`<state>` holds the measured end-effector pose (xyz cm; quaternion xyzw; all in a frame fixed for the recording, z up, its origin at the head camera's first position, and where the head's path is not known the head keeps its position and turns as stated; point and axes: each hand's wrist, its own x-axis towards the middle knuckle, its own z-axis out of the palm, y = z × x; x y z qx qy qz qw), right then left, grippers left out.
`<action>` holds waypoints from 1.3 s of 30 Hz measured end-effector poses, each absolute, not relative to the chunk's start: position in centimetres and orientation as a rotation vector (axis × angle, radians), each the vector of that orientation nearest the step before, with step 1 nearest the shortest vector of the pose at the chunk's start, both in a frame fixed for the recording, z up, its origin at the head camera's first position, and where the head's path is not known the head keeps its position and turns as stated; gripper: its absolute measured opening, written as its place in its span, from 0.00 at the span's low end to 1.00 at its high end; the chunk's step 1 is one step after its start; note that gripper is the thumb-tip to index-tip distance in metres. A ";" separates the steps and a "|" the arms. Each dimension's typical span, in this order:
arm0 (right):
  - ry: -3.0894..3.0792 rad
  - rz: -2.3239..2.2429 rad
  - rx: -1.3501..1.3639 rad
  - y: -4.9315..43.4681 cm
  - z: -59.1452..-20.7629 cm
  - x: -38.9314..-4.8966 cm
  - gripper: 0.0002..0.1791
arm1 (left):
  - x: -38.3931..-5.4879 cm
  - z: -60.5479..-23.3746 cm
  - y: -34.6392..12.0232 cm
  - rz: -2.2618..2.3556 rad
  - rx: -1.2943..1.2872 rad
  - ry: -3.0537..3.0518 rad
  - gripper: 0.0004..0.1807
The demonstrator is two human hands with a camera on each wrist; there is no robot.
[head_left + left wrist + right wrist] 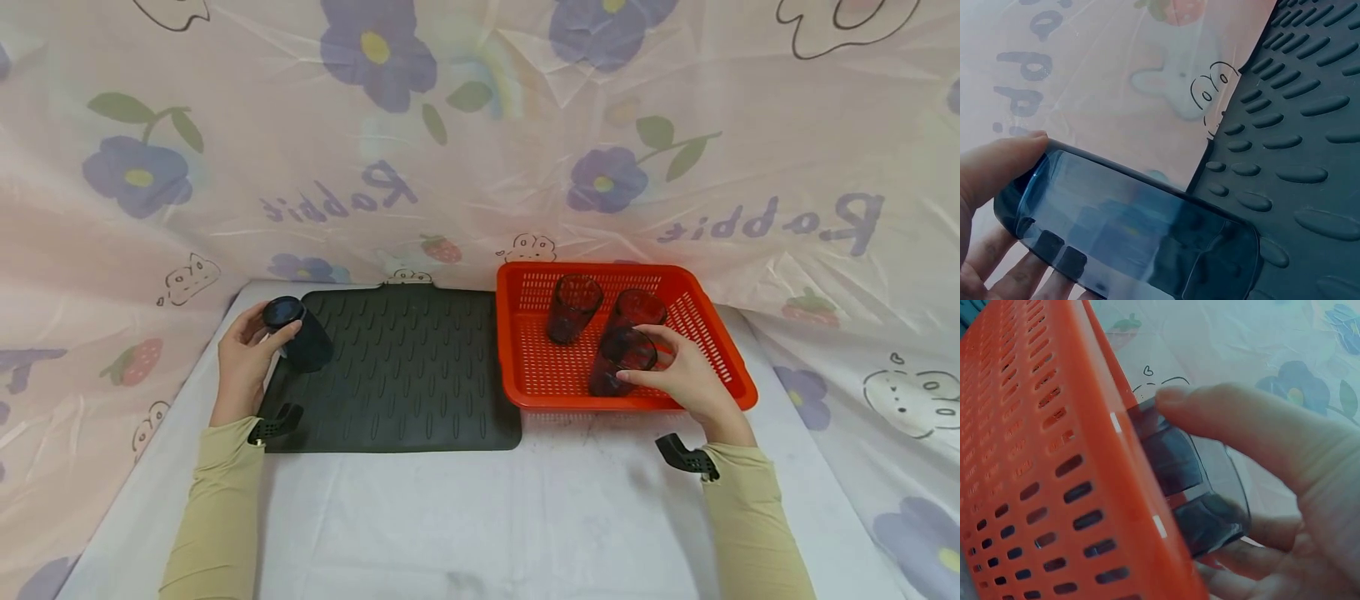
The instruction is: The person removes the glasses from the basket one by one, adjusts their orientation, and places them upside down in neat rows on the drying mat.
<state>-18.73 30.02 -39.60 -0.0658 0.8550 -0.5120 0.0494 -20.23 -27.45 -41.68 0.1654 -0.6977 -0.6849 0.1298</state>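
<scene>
My left hand (246,354) grips a dark blue glass (306,340) near its upper end, thumb on one side and fingers on the other. The glass is at the left part of a dark ribbed mat (405,375); in the left wrist view its clear blue wall (1129,219) shows, its far end over the mat. On the right, my right hand (693,379) pinches a dark glass (622,358) by its upper part, inside a red basket (517,392). The basket wall partly hides that glass (1175,465) in the right wrist view.
Two more dark glasses are in the basket: one glass (573,308) at the back left, another glass (637,307) just behind the held one. The mat and basket lie side by side on a white-covered table (465,525). A patterned curtain (465,167) surrounds the table's back and sides.
</scene>
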 end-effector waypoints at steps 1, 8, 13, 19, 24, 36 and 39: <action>2.604 -1.560 -0.190 30.0 -39.6 -18.7 0.45 | -20.2 -41.5 -27.4 -1.993 0.482 -2.028 0.38; 2.568 -1.556 -0.185 29.4 -39.4 -18.8 0.46 | -19.9 -41.1 -27.0 -2.002 0.470 -2.010 0.38; 2.542 -1.568 -0.215 28.7 -39.3 -19.1 0.46 | -19.9 -41.2 -27.1 -2.009 0.459 -2.006 0.38; 2.518 -1.596 -0.253 27.6 -39.1 -19.5 0.45 | -20.3 -42.0 -27.5 -1.995 0.470 -2.014 0.38; 2.488 -1.639 -0.276 26.7 -38.7 -19.8 0.45 | -20.6 -42.8 -27.9 -1.960 0.459 -2.019 0.38; 2.479 -1.668 -0.332 25.0 -36.8 -20.3 0.44 | -20.5 -42.8 -28.2 -1.960 0.418 -2.061 0.38; 2.480 -1.661 -0.348 24.4 -36.0 -20.3 0.43 | -20.3 -42.8 -28.3 -1.970 0.448 -2.042 0.37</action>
